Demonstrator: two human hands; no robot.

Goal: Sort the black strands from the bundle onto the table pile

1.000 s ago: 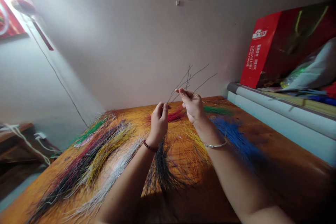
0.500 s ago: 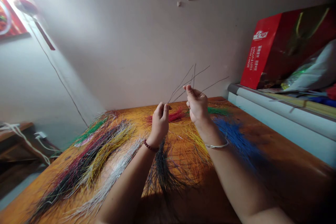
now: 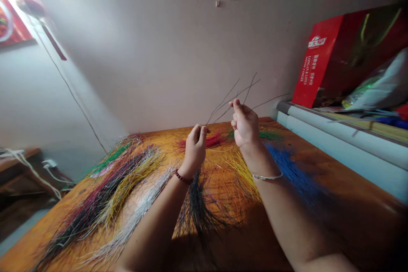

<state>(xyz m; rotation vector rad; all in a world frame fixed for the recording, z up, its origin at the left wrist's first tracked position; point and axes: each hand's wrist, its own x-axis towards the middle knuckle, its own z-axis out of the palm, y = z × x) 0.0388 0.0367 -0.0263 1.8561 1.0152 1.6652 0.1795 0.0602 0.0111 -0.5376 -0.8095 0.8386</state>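
Observation:
Above the table's far part, my left hand is closed in a pinch on thin dark wires, which fan out up and to the right. My right hand, higher and to the right, pinches dark wire between thumb and forefinger; wire ends stick out behind it. Below the left wrist lies a bundle of black wires. Red wires lie behind the hands. Yellow wires and blue wires spread near my right forearm.
On the wooden table, white wires, more yellow wires, maroon wires and green wires lie to the left. A red carton and a plastic bag stand on a ledge at right. A wall rises behind.
My right hand has moved a little right and slightly up, away from my left hand. The wire ends have shifted right with it; my left hand stays almost still.

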